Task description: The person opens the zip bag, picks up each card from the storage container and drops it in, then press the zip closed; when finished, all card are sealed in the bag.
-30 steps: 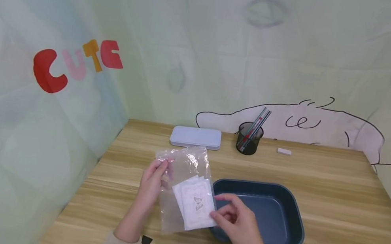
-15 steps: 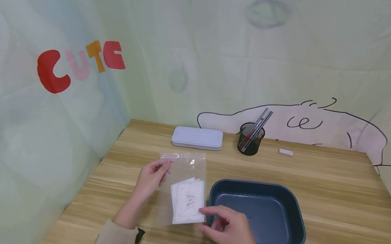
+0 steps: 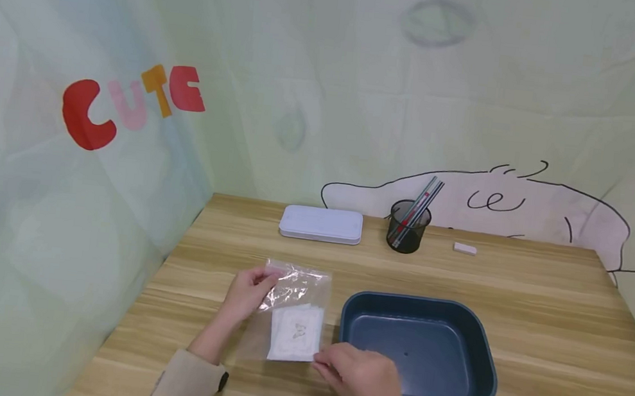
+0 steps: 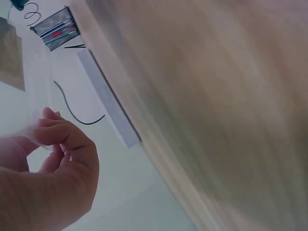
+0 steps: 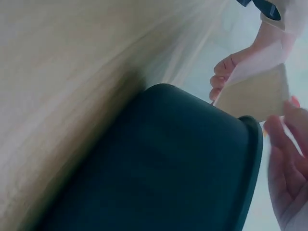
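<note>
Head view: clear plastic bag (image 3: 291, 311) with white packets inside lies low over wooden table (image 3: 545, 299), just left of dark blue tray (image 3: 418, 349). Left hand (image 3: 249, 291) pinches bag's top corner; right hand (image 3: 359, 376) pinches bottom corner. Best keep both pinches firm and bag taut, level.

The left hand (image 3: 246, 290) reaches forward with fingers pinched, while the right hand (image 3: 354, 373) hangs low, fingers curled.

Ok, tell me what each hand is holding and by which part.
The left hand pinches the clear plastic bag at its top left corner. The right hand has its grip at the bag's bottom right corner, beside the blue tray.
</note>
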Demonstrator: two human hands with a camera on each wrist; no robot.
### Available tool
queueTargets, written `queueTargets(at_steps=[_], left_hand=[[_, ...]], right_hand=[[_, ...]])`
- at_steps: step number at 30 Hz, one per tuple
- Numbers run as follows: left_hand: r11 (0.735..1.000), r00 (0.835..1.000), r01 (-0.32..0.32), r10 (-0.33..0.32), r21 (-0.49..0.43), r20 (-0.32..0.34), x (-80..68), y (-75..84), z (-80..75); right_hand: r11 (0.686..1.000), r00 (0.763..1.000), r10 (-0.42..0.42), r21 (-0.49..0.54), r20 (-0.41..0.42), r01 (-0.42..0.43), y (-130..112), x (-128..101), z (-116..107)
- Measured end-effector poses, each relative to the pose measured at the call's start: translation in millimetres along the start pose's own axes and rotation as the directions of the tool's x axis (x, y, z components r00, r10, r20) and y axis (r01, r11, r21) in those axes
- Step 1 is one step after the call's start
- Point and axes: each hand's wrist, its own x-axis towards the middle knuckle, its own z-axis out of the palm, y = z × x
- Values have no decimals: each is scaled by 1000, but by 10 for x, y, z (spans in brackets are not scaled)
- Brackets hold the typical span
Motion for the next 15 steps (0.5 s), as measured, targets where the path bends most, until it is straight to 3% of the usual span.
queueTargets(at_steps=[4,8,15], left_hand=[[999,1000,9,-9,48,10,38,-114,18],[996,999,25,-27,90,22,70,-184,12],[978,998,30,-42,206,54,82,-155,11]], right_hand=[[994,997,-62,-90,42,66,-22,-51,72],[989,991,-86,-110,103,97,-66,-85,144],[967,967,-125,-193,220,169,-107,-57,173]])
